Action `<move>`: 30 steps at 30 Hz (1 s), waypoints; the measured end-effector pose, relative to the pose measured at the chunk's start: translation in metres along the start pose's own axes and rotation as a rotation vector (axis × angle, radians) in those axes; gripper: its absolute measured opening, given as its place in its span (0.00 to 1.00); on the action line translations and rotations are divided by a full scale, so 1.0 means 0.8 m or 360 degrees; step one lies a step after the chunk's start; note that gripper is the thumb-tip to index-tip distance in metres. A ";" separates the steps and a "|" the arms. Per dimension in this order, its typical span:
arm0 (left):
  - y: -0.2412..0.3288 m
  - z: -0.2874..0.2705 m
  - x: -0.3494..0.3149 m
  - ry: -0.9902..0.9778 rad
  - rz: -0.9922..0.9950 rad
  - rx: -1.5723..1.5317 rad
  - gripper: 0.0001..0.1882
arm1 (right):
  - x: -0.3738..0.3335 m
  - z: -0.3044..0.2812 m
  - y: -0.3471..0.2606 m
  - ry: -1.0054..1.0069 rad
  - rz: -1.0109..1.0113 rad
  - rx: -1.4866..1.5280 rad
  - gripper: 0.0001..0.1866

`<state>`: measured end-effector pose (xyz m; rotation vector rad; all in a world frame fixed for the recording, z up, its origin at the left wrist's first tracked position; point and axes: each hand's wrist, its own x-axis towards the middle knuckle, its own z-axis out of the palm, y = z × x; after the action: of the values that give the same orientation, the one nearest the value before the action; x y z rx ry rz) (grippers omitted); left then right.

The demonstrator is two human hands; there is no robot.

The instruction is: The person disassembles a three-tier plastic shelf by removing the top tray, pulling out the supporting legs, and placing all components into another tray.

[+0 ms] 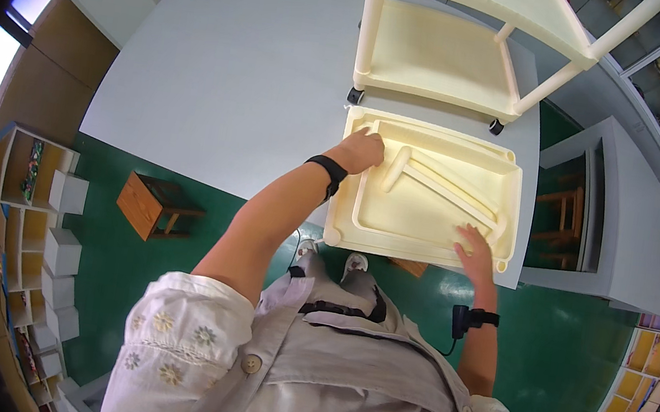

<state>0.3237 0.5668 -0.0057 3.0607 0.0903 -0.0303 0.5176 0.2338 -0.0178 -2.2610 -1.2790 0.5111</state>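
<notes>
A cream plastic shelf tray [342, 224] lies on the table in front of me, and a smaller shallow tray [395, 226] of the same colour seems to rest in it. Inside are cream plastic tubes [446, 190], set slantwise, with a short thicker bar [396, 170] at their left end. My left hand [361, 151] reaches over the left side, its fingers curled on the inner tray's rim. At the front right, my right hand [475, 250] has its fingers spread beside the tubes' lower end. It appears to hold nothing; whether it touches the tray I cannot tell.
Right behind the trays, a cream shelf cart [444, 53] with black casters stands on the grey table [222, 73]. A wooden stool [157, 207] is on the green floor at the left. A grey cabinet-like unit [632, 215] stands to the right.
</notes>
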 end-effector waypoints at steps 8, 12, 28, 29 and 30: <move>0.109 0.003 -0.144 0.0236 -0.0571 -0.0933 0.16 | -0.026 0.025 -0.029 -0.0026 -0.0033 -0.0404 0.20; 0.129 0.006 -0.187 0.0071 -0.0614 -0.0975 0.23 | -0.002 0.005 -0.039 -0.0330 0.0015 -0.0453 0.19; 0.135 0.023 -0.176 0.0069 -0.0653 -0.0918 0.21 | -0.006 0.142 -0.104 -0.0472 -0.1155 -0.0491 0.27; 0.133 0.023 -0.173 0.0040 -0.0617 -0.0905 0.22 | 0.002 0.142 -0.100 -0.0477 -0.1157 -0.0487 0.27; 0.131 0.023 -0.171 0.0037 -0.0621 -0.0906 0.22 | 0.012 0.144 -0.096 -0.0497 -0.1272 -0.0447 0.27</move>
<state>0.1928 0.4531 -0.0128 2.4337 0.5850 0.0069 0.4075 0.3024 -0.0668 -1.6737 -2.3625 0.3979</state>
